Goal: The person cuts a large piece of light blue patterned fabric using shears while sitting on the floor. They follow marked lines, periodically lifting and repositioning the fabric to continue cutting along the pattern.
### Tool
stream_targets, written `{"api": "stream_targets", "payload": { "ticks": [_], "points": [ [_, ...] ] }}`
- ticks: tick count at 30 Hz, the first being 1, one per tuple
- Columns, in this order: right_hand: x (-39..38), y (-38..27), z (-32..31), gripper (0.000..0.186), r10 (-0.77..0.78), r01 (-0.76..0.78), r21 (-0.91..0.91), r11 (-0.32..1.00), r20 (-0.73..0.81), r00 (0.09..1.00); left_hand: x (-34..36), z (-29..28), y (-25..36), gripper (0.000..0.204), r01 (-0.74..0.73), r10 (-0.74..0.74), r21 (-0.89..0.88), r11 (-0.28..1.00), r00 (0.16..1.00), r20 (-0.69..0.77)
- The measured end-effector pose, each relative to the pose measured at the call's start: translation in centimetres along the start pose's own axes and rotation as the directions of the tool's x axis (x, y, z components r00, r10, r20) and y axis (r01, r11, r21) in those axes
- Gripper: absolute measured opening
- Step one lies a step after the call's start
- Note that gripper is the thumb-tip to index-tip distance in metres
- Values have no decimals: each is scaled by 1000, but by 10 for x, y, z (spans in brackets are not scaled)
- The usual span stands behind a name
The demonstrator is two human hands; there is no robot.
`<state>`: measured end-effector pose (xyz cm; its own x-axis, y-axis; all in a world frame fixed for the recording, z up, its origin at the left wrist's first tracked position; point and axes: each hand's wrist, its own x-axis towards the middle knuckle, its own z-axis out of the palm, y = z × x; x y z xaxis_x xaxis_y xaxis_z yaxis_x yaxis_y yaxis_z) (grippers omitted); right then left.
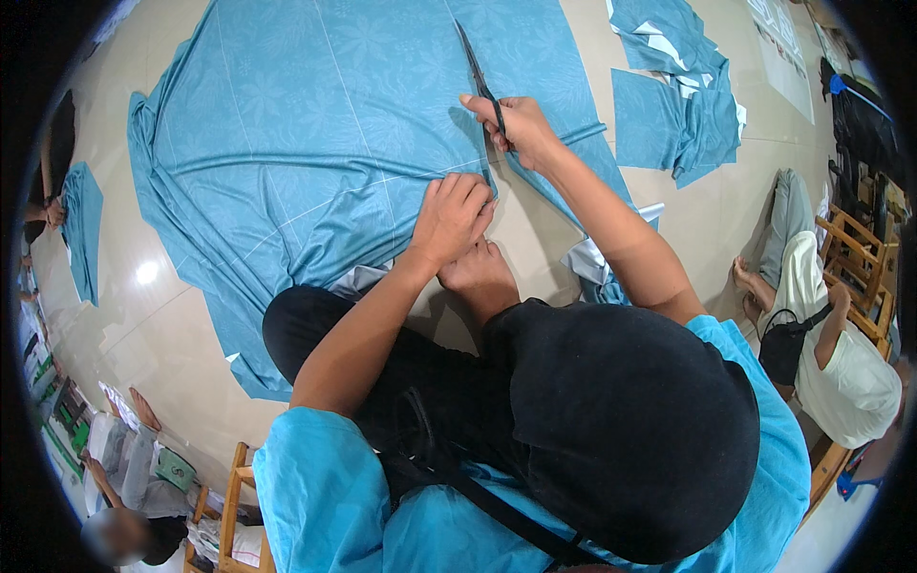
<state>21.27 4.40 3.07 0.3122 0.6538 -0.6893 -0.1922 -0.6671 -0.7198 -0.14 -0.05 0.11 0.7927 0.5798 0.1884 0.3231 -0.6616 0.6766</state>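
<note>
Blue cloth (315,105) lies spread over the floor (181,334) in front of me, creased nearest my knee. Right hand (511,126) grasps the scissors (474,67), fingers wrapped about the handles, points aimed away; blade gap I can't tell. Left hand (457,218) appears to pinch the cloth's edge just behind the handles; fingertips partly hidden.

Step looks like a long cut up the pale line (451,11). My notes on doing it well: hold the left pinch steady, pulling lightly back so the cloth stays taut without stretching. Slide the lower blade flat along the floor, long strokes, eye on the line ahead. Smooth folds before they reach the blades. Mind the bare foot (478,275) beside the left hand.
</note>
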Motion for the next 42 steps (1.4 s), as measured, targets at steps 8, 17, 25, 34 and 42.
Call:
{"api": "stream_targets", "payload": {
  "ticks": [8,17,25,34,42],
  "points": [
    [1,-4,-1,51,-8,8,-6,1000,27,1000,1,-2,2,19,3,-3,-3,1000,1000,9],
    [5,0,1,52,-29,28,10,1000,11,1000,1,0,1,19,-10,10,21,1000,1000,-3],
    [7,2,-1,53,-38,39,-27,999,20,999,1,-1,2,19,13,-13,-3,1000,1000,23],
    [11,-10,2,60,-19,19,3,1000,16,1000,0,0,1,20,18,-18,2,1000,1000,18],
    [18,-20,3,58,-25,26,-40,999,33,999,0,0,1,19,17,-17,-9,1000,1000,20]
  ]
}}
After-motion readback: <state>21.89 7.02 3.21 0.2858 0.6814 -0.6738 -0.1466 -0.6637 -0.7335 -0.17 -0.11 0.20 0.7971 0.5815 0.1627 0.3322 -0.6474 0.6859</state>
